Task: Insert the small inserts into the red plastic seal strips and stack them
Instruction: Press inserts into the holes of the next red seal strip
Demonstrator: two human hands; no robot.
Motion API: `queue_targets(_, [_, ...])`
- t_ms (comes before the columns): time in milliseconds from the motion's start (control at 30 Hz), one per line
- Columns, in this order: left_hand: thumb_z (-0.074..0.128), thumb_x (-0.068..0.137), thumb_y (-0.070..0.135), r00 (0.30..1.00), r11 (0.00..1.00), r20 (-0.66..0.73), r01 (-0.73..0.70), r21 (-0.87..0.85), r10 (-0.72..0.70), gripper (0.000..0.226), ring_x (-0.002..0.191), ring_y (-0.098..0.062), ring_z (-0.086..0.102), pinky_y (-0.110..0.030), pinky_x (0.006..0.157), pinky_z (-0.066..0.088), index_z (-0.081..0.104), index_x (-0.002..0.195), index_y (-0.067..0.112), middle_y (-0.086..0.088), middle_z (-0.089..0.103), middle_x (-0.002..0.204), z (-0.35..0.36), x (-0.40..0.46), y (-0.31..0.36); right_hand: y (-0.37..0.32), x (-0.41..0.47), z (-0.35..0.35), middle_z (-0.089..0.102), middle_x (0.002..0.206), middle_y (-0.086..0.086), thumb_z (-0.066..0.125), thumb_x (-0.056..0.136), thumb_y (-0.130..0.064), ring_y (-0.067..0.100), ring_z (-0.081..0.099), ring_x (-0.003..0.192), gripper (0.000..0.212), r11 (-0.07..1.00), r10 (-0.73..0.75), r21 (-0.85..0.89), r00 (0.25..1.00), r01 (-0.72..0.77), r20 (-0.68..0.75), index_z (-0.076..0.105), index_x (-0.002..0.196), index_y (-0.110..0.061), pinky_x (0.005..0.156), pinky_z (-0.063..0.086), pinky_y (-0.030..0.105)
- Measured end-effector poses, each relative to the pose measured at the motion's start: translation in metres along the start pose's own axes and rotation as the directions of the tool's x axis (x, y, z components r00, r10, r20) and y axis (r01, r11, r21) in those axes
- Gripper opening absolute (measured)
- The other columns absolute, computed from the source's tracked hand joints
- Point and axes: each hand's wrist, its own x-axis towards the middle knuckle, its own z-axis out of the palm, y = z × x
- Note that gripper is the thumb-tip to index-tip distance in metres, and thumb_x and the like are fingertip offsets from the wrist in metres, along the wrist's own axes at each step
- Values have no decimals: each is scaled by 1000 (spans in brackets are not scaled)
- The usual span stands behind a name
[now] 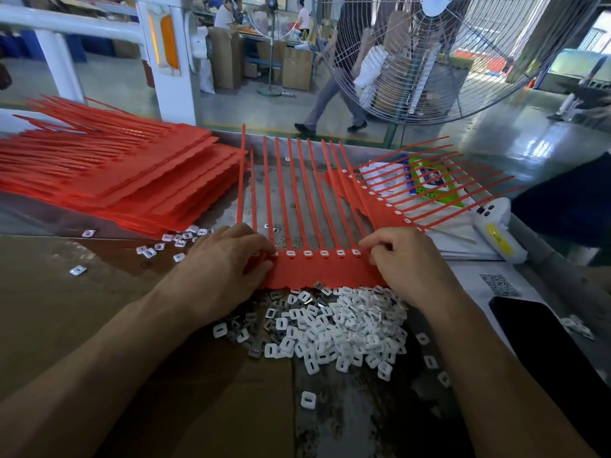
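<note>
**Strip on the bench, inserts going in**

Strip (pixel 307 269), red, one comb of seal tails: lies flat between the two hands, tails fanning away from them, a row of white inserts seated along its head between the knuckles.

Left hand (pixel 228 266): fingers curled onto the strip's left end, thumb and fingertips pinching the edge there. Whether an insert sits under them cannot be told.

Right hand (pixel 406 262): fingers bent and bunched at the strip's right end, gripping it or pressing at the last pocket; the fingertips hide what is beneath.

Loose inserts (pixel 337 328): white heap just below both wrists, touching the strip's near edge; a smaller scatter lies beyond the left hand's little-finger side.

Filled strip (pixel 390 200): beyond the right hand, angled away, inserts showing along its head.

Stack of strips (pixel 125 180): well beyond the left hand, tails pointing away to the left.

Phone (pixel 542 338): dark, beside the right forearm.

Fan (pixel 446 54): past the bench, far from both hands.

Risks, as judged: an end pocket under a hand could be left unfilled and go unnoticed; an insert pressed crooked may pop out on lifting; dragging the strip toward the wrists could sweep the heap off the bench.
</note>
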Motion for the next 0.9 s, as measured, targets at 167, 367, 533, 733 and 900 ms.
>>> queue_targets(167, [51,97,46,1000,1000,-1,-1,3,1,37,120,-11,50,-41,106,44,63,130,35,13,55,127,-1,0,1,0,0,-3,75,114,-10,55,98,-15,8,66,106,31,999,-39,-3,999,39,33,80,108,-29,91,53,29])
queue_targets(367, [54,97,43,1000,1000,-20,-7,2,7,35,118,-13,52,-42,105,45,65,128,33,11,57,125,-1,0,2,-9,-1,-4,73,121,-4,52,98,-14,18,65,111,34,971,-107,-204,991,122,84,80,112,-28,96,54,39])
queue_targets(533, [54,97,44,1000,1000,-22,-8,6,8,35,119,-12,51,-42,106,44,64,129,34,12,57,126,-1,-1,2,-19,-2,4,70,88,-1,51,94,-17,25,66,88,28,883,-122,-441,986,160,112,77,88,-22,68,48,32])
queue_targets(733, [53,96,45,1000,1000,-27,-8,-7,7,36,119,-11,51,-42,107,43,64,129,34,13,57,126,-1,-1,1,1,1,-10,75,108,-16,62,99,-18,-1,66,90,24,998,-64,29,992,61,109,77,111,-31,82,50,25])
queue_targets(900, [52,95,46,1000,1000,-16,-11,-14,11,37,119,-11,51,-43,107,45,64,129,34,13,57,126,-1,0,0,12,3,-22,74,91,-24,78,91,-27,-6,67,83,8,982,-168,133,952,138,254,80,94,-35,76,50,25])
